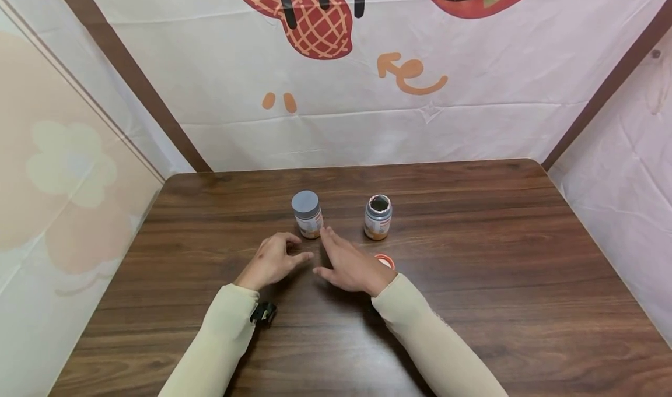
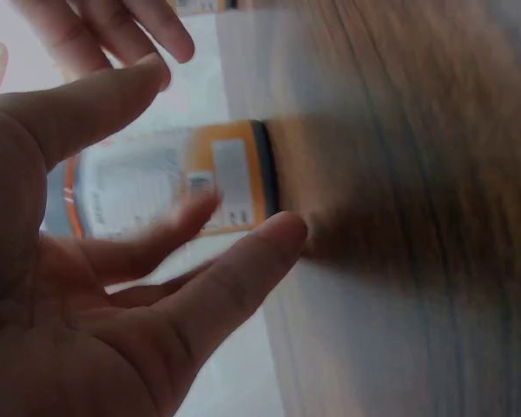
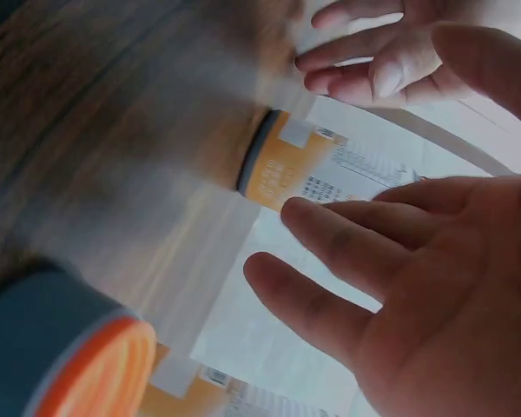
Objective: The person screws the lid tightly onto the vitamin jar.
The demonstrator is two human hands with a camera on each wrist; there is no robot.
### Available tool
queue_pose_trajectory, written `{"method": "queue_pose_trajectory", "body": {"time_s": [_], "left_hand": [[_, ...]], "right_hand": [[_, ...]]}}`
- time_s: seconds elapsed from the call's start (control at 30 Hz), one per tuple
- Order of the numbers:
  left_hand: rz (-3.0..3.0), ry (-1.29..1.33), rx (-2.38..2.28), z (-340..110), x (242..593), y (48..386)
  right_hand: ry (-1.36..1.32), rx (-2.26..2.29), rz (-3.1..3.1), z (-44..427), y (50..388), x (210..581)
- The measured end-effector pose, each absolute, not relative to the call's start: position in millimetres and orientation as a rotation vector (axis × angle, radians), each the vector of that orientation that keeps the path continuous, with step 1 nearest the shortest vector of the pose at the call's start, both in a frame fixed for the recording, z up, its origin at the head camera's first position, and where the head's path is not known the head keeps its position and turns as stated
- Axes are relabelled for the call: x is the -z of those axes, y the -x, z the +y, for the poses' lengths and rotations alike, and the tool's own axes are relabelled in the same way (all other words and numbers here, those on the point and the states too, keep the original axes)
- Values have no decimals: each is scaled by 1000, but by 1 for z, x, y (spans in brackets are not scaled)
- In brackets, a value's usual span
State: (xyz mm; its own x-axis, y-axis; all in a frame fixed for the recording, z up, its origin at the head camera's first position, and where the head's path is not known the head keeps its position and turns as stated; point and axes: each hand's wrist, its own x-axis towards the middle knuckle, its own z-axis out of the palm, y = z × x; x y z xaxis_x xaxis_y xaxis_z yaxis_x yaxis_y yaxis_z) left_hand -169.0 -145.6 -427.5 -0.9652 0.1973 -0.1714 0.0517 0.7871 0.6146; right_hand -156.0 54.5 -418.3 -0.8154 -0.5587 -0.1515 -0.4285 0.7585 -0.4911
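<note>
A jar (image 1: 308, 215) with a blue-grey lid on it and a white-and-orange label stands upright on the table. Just in front of it, to the left, is my left hand (image 1: 273, 261), fingers loosely bent and holding nothing. My right hand (image 1: 349, 263) reaches in from the right with fingers extended, its fingertips beside the jar's lower right; whether they touch cannot be told. In the left wrist view the jar (image 2: 139, 182) shows behind the fingers. A second, uncapped jar (image 1: 378, 217) stands to the right, its mouth dark inside. Partly hidden behind my right wrist lies a loose lid (image 1: 385, 261) with an orange-red ring.
The dark wood-grain table (image 1: 472, 257) bears both jars and the lid. A white printed cloth (image 1: 357, 134) hangs behind its far edge, with more cloth at both sides. A small black device (image 1: 263, 313) sits at my left wrist.
</note>
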Motion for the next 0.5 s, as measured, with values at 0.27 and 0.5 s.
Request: {"method": "queue_pose_trajectory", "body": {"time_s": [0.27,0.5], "left_hand": [[2626,-471,-1070,-128,420,156],[2546,-665,-1178,-111,427,159]], "right_hand": [[910,505,2743,70,140,412],[902,461,2767,87,129,414]]}}
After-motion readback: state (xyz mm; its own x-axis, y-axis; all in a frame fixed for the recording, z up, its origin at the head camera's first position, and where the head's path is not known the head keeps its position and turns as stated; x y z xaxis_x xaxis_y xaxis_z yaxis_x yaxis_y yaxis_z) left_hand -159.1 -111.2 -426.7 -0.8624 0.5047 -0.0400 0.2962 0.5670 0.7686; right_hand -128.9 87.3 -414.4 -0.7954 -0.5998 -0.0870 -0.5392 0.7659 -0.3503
